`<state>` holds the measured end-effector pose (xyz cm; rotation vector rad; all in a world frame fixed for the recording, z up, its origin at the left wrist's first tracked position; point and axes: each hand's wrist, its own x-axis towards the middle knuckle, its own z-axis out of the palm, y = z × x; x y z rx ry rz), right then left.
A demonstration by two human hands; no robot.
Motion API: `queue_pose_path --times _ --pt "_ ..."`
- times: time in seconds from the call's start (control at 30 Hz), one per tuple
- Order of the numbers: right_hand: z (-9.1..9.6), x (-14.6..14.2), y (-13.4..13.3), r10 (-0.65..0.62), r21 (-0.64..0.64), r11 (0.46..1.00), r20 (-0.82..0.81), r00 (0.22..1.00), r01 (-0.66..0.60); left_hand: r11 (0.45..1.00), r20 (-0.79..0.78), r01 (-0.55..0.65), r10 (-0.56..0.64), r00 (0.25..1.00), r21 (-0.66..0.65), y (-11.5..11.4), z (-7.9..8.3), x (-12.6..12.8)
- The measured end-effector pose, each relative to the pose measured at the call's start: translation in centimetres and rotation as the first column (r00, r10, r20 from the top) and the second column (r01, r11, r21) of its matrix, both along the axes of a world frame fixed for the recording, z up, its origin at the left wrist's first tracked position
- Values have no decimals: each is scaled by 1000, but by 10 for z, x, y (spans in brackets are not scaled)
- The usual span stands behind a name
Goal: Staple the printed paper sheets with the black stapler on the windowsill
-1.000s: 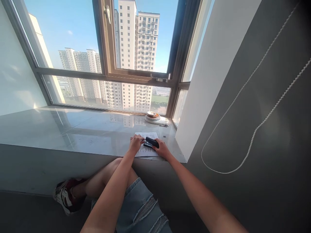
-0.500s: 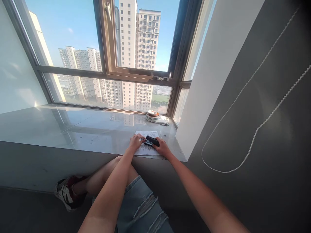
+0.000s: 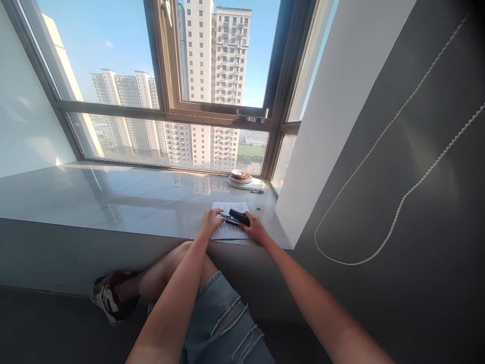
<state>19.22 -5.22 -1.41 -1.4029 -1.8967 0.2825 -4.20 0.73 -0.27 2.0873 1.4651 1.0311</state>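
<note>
A black stapler [image 3: 239,217] lies over a printed sheet of paper [image 3: 230,233] on the window sill, its top arm raised from the base. My right hand [image 3: 256,228] is wrapped round the stapler's rear end. At the opposite end, the fingers of my left hand [image 3: 211,221] close about the front of the stapler; a small shiny part shows between them. Whether a separate small piece is in those fingers is too small to tell. A small dark strip [image 3: 258,209] rests on the sill to the right of the paper.
Near the window corner stands a stack of round plates or discs [image 3: 242,181], with a small dark object [image 3: 258,192] before it. A beaded blind cord [image 3: 394,222] hangs at the right. My knee is below the sill edge [image 3: 151,235].
The stapler's top arm now stands further apart from its base. My left hand has shifted slightly at the front end; my right hand keeps its hold. The view has tilted a little.
</note>
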Motion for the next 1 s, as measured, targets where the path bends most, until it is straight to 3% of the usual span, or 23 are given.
queue_pose_path --times 0.1,0.17,0.33,0.53,0.83,1.0 --pt "2 -1 -1 -6 2 1000 4 1000 6 999 45 -34 33 998 17 -7 -2 -3" --pt "2 -2 -2 -10 10 1000 0 1000 10 997 -7 -38 39 999 74 -11 1 -2" --pt "2 -2 -2 -7 4 1000 -6 1000 7 986 -186 41 -11 983 159 -15 11 5" --pt "4 0 -2 -4 6 1000 6 1000 4 978 -227 101 -58 972 184 -12 11 9" --pt "2 0 -1 2 1 1000 2 1000 -2 980 -185 45 -9 983 193 -14 10 10" --pt "3 -1 -2 -4 0 1000 5 1000 4 972 -29 -36 44 999 231 -13 12 10"
